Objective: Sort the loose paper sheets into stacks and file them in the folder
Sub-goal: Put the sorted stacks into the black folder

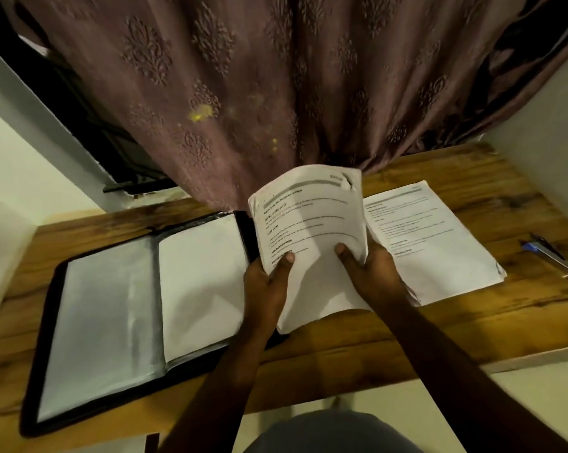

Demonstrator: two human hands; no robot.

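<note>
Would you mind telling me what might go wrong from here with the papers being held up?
1. The held sheets, gripped only along their lower edge by the left hand and right hand, curl backward at the top; they may crease or slip loose.
2. The stack on the table has a curled corner that could snag.
3. The pen near the edge could get knocked off.

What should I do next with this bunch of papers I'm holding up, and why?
Probably carry it left and lay it in the open folder. Both the left hand and the right hand grip the bundle of sheets lifted off the table, the folder lies open beside it, and another stack already rests on the right.
</note>
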